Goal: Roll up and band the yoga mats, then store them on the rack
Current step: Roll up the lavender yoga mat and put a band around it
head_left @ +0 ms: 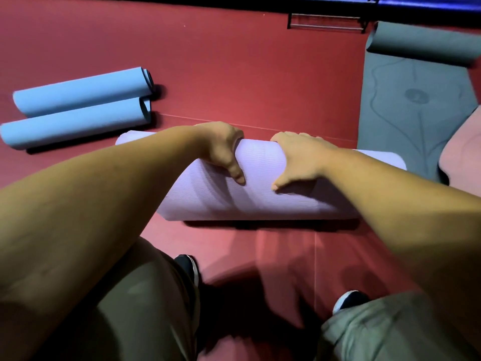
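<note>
A lilac yoga mat (260, 196) lies rolled up across the red floor in front of me. My left hand (223, 149) grips the roll from above, fingers over its far side and thumb on the near side. My right hand (299, 157) holds it the same way, a little to the right. Two rolled blue mats (80, 108) lie side by side at the left. A grey mat (406, 105) is spread flat at the right, its far end partly rolled (424, 45). A black rack (328, 20) stands at the far wall. No band is visible.
Part of a pink mat (463, 155) shows at the right edge. My knees in olive trousers and black shoes (187, 267) are near the bottom. Red floor (234, 74) stretches between the mats and the rack.
</note>
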